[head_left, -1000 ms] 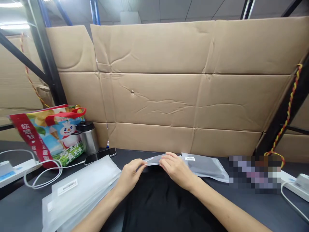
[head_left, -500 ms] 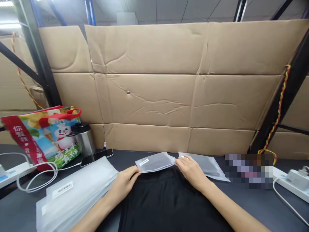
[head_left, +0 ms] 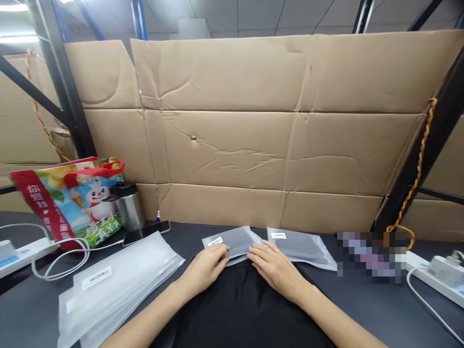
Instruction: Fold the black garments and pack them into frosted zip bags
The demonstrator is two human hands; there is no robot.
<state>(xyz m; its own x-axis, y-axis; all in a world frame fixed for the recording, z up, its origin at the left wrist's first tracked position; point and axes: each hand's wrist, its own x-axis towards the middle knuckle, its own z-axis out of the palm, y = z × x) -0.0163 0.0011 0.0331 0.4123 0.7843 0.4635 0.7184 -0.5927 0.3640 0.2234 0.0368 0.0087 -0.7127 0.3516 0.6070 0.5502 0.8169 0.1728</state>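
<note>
A black garment [head_left: 239,309] lies on the dark table in front of me. At its far edge sits a frosted plastic bag [head_left: 235,240] with a small white label. My left hand [head_left: 206,268] rests on the bag's left part, fingers laid flat. My right hand [head_left: 273,268] presses flat on the bag's right edge and the garment. A second frosted labelled bag [head_left: 300,247] with something dark inside lies just to the right.
A stack of empty frosted bags [head_left: 112,285] lies at the left. Behind it are a phone [head_left: 147,232], a steel flask [head_left: 127,207], a colourful tote bag [head_left: 72,200], a white cable and power strips [head_left: 435,273]. A cardboard wall [head_left: 253,135] closes the back.
The bag was held up between both hands, then laid down at the garment's far edge. Both hands now rest flat on it.
</note>
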